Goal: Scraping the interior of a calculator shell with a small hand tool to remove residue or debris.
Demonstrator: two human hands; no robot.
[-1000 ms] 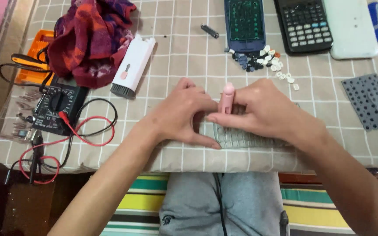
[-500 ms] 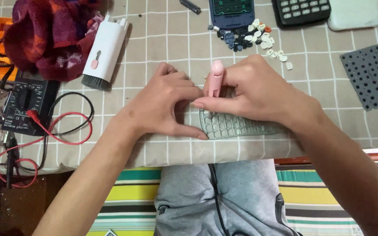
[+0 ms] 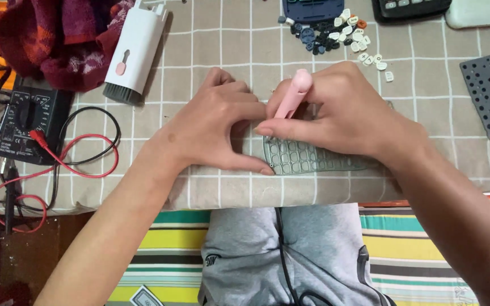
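Both hands stay put: left hand (image 3: 214, 127) pins grey keypad (image 3: 307, 158), right hand (image 3: 344, 116) grips pink tool (image 3: 293, 96).

A matt grey rubbery keypad sheet (image 3: 313, 158) is lying at the frame's centre, its moulded cells looking soft. The pink tool (image 3: 292, 96) above it is showing smooth, satin plastic. The checked tablecloth (image 3: 211, 51) is looking like woven, matt cloth. At upper left, a fuzzy red towel (image 3: 58, 39) is bunching beside a white, smooth plastic brush case (image 3: 137, 48).
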